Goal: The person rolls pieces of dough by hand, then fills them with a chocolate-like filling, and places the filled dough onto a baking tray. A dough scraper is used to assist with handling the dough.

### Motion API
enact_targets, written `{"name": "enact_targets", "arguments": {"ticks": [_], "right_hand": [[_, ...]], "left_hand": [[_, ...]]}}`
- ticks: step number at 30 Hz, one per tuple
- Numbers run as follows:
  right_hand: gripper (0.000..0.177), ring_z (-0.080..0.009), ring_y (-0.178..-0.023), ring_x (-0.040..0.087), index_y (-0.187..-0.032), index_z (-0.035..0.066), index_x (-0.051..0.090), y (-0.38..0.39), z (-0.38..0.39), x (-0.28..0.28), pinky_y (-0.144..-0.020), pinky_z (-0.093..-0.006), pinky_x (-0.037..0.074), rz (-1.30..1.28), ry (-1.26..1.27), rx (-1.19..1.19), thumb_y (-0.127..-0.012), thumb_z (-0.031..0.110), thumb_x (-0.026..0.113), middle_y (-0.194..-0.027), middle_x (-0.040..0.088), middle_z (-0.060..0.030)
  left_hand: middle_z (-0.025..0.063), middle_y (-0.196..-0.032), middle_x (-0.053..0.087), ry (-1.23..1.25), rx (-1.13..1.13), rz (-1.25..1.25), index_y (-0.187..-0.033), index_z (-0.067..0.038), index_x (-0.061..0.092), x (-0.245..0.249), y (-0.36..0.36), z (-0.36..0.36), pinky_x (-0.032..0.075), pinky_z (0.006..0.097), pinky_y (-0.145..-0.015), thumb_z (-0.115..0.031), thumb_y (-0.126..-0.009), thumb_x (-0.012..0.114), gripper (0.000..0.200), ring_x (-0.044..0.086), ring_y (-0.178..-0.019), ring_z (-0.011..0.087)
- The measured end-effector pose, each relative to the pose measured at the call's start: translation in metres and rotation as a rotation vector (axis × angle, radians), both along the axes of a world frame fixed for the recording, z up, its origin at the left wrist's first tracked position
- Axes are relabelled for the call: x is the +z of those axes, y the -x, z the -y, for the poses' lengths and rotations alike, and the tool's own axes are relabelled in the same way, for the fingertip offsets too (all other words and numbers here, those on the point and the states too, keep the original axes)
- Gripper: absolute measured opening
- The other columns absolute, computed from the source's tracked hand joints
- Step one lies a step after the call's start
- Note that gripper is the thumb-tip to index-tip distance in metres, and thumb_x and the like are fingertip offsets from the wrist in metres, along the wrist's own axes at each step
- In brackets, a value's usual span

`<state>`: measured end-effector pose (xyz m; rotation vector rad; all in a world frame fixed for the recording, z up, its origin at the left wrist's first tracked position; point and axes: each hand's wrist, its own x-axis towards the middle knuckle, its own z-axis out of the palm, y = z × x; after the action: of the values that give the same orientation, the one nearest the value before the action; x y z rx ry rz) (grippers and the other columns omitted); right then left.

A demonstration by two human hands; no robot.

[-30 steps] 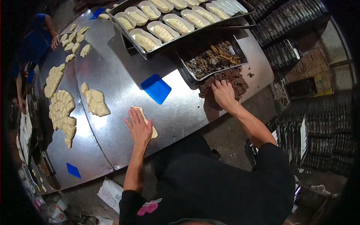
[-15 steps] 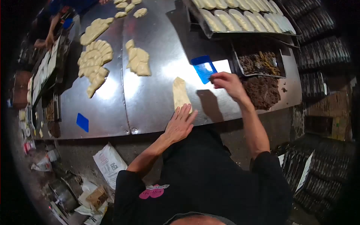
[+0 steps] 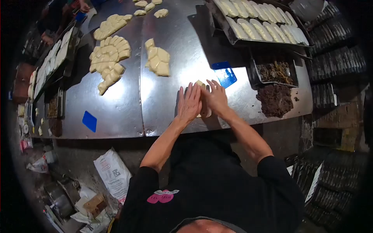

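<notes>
Head view: left hand (image 3: 189, 105) and right hand (image 3: 215, 99), fingers flat and unclenched, press a dough strip (image 3: 201, 84) that looks soft, light and stretchy; best lifted by its ends.

1. a shiny sheet-steel table (image 3: 116, 112) with a seam running front to back.
2. fanned clusters of pale cut dough pieces (image 3: 108, 64) at the left; a smaller pile (image 3: 158, 60) lies just right of the seam.
3. two flat blue plastic scrapers: one (image 3: 225, 75) by the centre, one (image 3: 89, 121) near the front left edge.
4. a pale dough strip (image 3: 200, 84) at the front centre, mostly covered.
5. a loose mound of dark brown filling (image 3: 276, 100) on the right, with a shallow metal tray of the same filling (image 3: 276, 73) just behind it.
</notes>
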<state>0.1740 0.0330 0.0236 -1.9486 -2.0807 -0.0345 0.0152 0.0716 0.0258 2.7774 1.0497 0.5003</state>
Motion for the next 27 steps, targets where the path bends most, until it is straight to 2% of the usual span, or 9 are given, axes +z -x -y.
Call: {"name": "enact_targets", "arguments": {"ticks": [3, 5, 7, 9, 11, 12, 15, 23, 27], "right_hand": [[0.049, -0.0410, -0.127, 0.039, -0.127, 0.011, 0.053, 0.009, 0.011, -0.025, -0.100, -0.0508, 0.037, 0.166, 0.069, -0.058, -0.079, 0.017, 0.060, -0.139, 0.042, -0.0195], [0.040, -0.0387, -0.120, 0.046, -0.117, 0.010, 0.061, -0.001, 0.009, 0.003, -0.095, -0.0500, 0.041, -0.157, 0.176, -0.074, -0.077, 0.009, 0.060, -0.131, 0.049, -0.0191], [0.031, -0.0348, -0.110, 0.055, -0.106, 0.011, 0.068, -0.034, 0.005, 0.007, -0.091, -0.0446, 0.045, -0.252, 0.040, -0.140, -0.077, 0.006, 0.060, -0.114, 0.061, -0.0156], [0.024, -0.0308, -0.096, 0.063, -0.099, 0.011, 0.072, -0.087, -0.001, 0.053, -0.083, -0.0393, 0.050, -0.247, 0.084, -0.351, -0.078, 0.008, 0.062, -0.095, 0.068, -0.0121], [0.016, -0.0309, -0.077, 0.064, -0.088, 0.012, 0.072, -0.180, -0.001, 0.042, -0.072, -0.0427, 0.051, -0.239, -0.201, -0.487, -0.073, 0.015, 0.065, -0.079, 0.067, -0.0125], [0.013, -0.0310, -0.075, 0.065, -0.082, 0.012, 0.073, -0.220, -0.001, 0.046, -0.071, -0.0413, 0.052, -0.256, -0.315, -0.609, -0.074, 0.017, 0.065, -0.079, 0.068, -0.0124], [0.020, -0.0327, -0.083, 0.067, -0.093, 0.010, 0.073, -0.339, -0.002, 0.042, -0.075, -0.0427, 0.053, -0.091, -0.065, -0.921, -0.081, 0.021, 0.062, -0.090, 0.069, -0.0167], [0.024, -0.0353, -0.090, 0.063, -0.099, 0.010, 0.070, -0.442, -0.025, -0.020, -0.078, -0.0435, 0.047, 0.332, 0.140, -0.689, -0.086, 0.026, 0.057, -0.097, 0.068, -0.0193], [0.022, -0.0296, -0.077, 0.064, -0.098, 0.008, 0.070, -0.436, -0.020, 0.026, -0.070, -0.0416, 0.051, -0.085, 0.290, -0.939, -0.084, 0.023, 0.062, -0.088, 0.069, -0.0130]], "left_hand": [[0.0169, -0.147, 0.035, 0.065, -0.023, -0.059, -0.138, -0.002, 0.042, -0.032, -0.001, 0.004, 0.011, 0.0631, -0.111, -0.027, -0.088, 0.056, 0.057, 0.024, -0.141, 0.0316], [0.0166, -0.146, 0.037, 0.097, -0.020, -0.075, -0.139, -0.003, 0.041, -0.022, -0.002, 0.000, 0.007, 0.0644, -0.110, -0.028, -0.089, 0.056, 0.057, 0.024, -0.141, 0.0341], [0.0168, -0.145, 0.039, 0.362, -0.012, -0.074, -0.137, -0.003, 0.043, 0.000, 0.009, -0.013, 0.014, 0.0604, -0.111, -0.023, -0.090, 0.056, 0.053, 0.026, -0.139, 0.0375], [0.0185, -0.143, 0.041, 0.367, 0.026, 0.304, -0.134, -0.001, 0.046, -0.023, 0.038, -0.015, 0.021, 0.0552, -0.111, -0.016, -0.089, 0.057, 0.048, 0.030, -0.136, 0.0408], [0.0208, -0.142, 0.041, 0.316, 0.177, 0.302, -0.131, 0.000, 0.048, -0.023, 0.060, 0.001, 0.026, 0.0516, -0.110, -0.011, -0.088, 0.058, 0.046, 0.034, -0.133, 0.0412], [0.0213, -0.142, 0.040, 0.288, 0.228, 0.284, -0.133, 0.001, 0.045, -0.022, 0.065, 0.011, 0.024, 0.0520, -0.111, -0.012, -0.089, 0.056, 0.047, 0.033, -0.134, 0.0406], [0.0213, -0.145, 0.037, 0.269, 0.363, 0.233, -0.137, 0.001, 0.040, -0.033, 0.065, 0.040, 0.021, 0.0522, -0.112, -0.013, -0.090, 0.054, 0.051, 0.030, -0.136, 0.0395], [0.0194, -0.150, 0.030, 0.125, 0.505, -0.029, -0.141, 0.000, 0.035, -0.047, 0.048, 0.051, 0.017, 0.0530, -0.114, -0.012, -0.089, 0.051, 0.056, 0.025, -0.140, 0.0380], [0.0204, -0.149, 0.031, 0.117, 0.485, -0.019, -0.141, 0.000, 0.035, -0.044, 0.048, 0.051, 0.017, 0.0536, -0.113, -0.012, -0.089, 0.051, 0.056, 0.025, -0.140, 0.0388]]}}
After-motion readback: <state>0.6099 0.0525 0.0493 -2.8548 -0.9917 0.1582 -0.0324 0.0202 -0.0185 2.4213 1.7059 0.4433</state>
